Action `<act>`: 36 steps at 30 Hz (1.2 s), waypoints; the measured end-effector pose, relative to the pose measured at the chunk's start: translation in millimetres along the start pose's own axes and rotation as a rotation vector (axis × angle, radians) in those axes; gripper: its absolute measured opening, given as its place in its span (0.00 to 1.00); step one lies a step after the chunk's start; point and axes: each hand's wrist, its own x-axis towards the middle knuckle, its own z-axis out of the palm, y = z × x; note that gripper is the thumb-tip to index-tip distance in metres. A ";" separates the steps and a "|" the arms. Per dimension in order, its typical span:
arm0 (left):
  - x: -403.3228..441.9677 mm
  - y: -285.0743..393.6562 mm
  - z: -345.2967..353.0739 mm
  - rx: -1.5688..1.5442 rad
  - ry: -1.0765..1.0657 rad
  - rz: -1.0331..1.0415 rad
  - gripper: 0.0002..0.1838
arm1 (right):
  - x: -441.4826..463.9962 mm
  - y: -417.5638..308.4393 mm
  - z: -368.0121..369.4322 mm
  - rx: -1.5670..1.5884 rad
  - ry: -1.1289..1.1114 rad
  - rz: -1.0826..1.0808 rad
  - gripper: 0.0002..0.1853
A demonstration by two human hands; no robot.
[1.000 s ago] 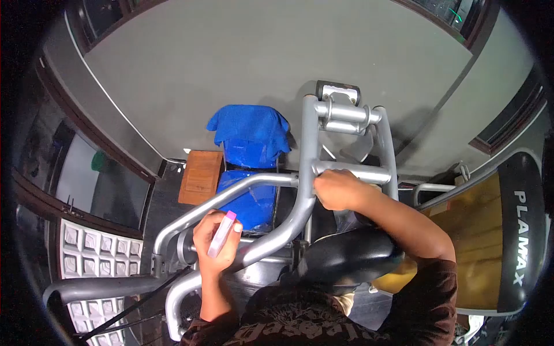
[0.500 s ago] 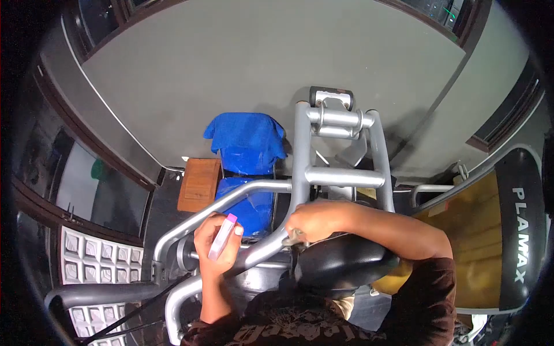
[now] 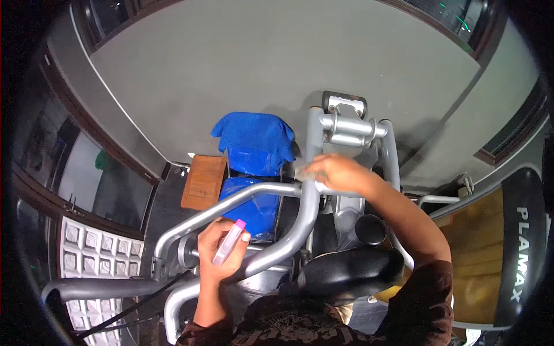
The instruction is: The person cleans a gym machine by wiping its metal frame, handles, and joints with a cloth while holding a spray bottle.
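Note:
My left hand (image 3: 210, 245) is wrapped around a small clear bottle with a pink cap (image 3: 228, 244), held tilted above a bent silver tube. My right hand (image 3: 341, 173) grips a greyish cloth (image 3: 301, 172) against the upright silver tube of the exercise machine frame (image 3: 310, 213); most of the cloth is hidden under the fingers. Below my right forearm lies a black padded seat (image 3: 352, 271) of the machine.
Behind the frame stands a blue chair (image 3: 248, 199) with a blue towel (image 3: 254, 132) over its back. A wooden box (image 3: 203, 183) sits left of it. White patterned panels (image 3: 95, 259) are at left, a PLAMAX-marked machine panel (image 3: 516, 248) at right, and a grey wall (image 3: 277, 57) behind.
My right hand has moved up along the silver upright with the cloth. My left hand keeps the bottle in nearly the same place. The view has shifted slightly.

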 end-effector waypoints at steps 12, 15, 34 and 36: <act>3.2 -1.7 15.3 0.019 -0.039 -0.041 0.11 | 30.2 21.9 4.2 -0.357 0.020 -0.052 0.17; 3.7 3.0 16.8 0.022 -0.027 -0.018 0.10 | 45.7 46.9 -7.5 -0.291 0.142 0.110 0.16; 18.2 -5.3 29.0 -0.044 -0.012 -0.058 0.10 | 44.2 40.9 0.6 -0.407 0.103 -0.022 0.15; 20.1 -4.9 27.1 -0.021 -0.019 -0.039 0.10 | 57.1 59.9 -0.9 -0.412 0.178 0.083 0.16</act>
